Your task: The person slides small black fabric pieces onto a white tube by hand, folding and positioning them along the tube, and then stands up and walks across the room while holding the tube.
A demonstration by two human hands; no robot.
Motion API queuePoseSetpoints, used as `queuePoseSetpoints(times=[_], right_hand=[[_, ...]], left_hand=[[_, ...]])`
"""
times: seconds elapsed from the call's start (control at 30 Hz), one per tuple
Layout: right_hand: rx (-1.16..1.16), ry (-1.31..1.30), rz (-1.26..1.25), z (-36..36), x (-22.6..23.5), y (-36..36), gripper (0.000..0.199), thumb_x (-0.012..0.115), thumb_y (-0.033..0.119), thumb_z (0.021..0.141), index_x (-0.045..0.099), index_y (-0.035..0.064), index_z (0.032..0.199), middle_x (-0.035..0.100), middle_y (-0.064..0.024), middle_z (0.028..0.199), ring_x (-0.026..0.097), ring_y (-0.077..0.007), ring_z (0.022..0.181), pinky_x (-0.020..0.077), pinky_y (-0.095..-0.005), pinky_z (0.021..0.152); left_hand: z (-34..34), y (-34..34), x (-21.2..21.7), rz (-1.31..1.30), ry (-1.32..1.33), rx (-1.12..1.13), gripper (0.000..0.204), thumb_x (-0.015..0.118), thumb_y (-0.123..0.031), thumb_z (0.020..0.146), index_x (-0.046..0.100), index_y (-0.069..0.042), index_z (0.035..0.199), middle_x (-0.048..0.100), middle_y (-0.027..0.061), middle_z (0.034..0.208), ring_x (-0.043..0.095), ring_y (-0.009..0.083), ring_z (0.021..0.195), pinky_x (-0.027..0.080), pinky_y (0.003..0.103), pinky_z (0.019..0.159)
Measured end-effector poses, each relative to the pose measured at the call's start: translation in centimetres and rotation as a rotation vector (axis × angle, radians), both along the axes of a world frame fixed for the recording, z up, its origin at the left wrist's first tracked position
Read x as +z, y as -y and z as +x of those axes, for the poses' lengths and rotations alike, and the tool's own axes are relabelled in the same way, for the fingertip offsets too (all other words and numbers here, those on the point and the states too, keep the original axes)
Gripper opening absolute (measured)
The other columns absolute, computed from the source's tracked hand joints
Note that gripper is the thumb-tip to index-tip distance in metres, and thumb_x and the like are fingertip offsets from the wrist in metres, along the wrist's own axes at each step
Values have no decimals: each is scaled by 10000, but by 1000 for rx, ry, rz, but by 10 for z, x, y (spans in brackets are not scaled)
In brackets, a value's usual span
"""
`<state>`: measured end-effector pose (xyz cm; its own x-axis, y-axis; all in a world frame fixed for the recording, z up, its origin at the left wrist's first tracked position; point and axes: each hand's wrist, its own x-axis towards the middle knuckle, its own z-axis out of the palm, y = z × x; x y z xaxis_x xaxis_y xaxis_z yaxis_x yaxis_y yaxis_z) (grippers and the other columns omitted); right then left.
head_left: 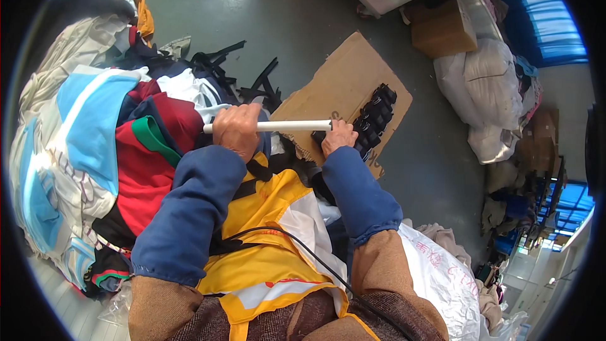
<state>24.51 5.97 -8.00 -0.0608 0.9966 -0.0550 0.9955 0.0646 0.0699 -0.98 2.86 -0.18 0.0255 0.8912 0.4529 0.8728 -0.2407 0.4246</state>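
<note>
A straight white tube (293,125) lies nearly level in front of me. My left hand (237,129) is wrapped round it near its left end, which sticks out a little past the fist. At the other end my right hand (339,137) is closed, with a bit of something black showing by the fingers. Just beyond that hand, a row of bundled black strips (377,117) rests on a flat cardboard sheet (344,76). Loose black straps (262,86) lie on the floor past my left hand. A yellow and white apron (265,215) covers my lap.
Piled clothes, including a red garment (148,177) and a light-blue one (88,126), crowd the left. A printed white sack (442,278) stands at my right. Farther right are a stuffed clear bag (483,88) and a cardboard box (444,28). A black cord (303,252) crosses my apron.
</note>
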Motion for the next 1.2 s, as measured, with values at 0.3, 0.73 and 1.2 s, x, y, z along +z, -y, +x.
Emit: queuePoseSetpoints(times=[0.3,0.73,1.2], right_hand=[[320,110,69,-1,9,-2,193,527,60,689,579,106,869,547,-57,828,536,-225,801,340,-357,727],[163,-343,-308,153,114,150,353,607,294,652,579,49,904,555,-128,989,477,-351,977,304,-478,899],[-27,-668,-448,235,102,56,199,553,151,677,591,59,849,564,-81,951,485,-319,972,347,-433,849]], left_hand=[[-5,2,-5,64,-46,19,56,532,-46,680,490,-77,701,528,64,614,548,239,604,391,357,562],[-7,-25,23,-357,-310,-654,322,562,-189,592,572,-5,856,571,140,870,574,287,862,427,400,728],[26,-142,27,-739,-265,-565,211,555,-32,579,567,-26,790,534,88,702,549,259,705,416,350,638]])
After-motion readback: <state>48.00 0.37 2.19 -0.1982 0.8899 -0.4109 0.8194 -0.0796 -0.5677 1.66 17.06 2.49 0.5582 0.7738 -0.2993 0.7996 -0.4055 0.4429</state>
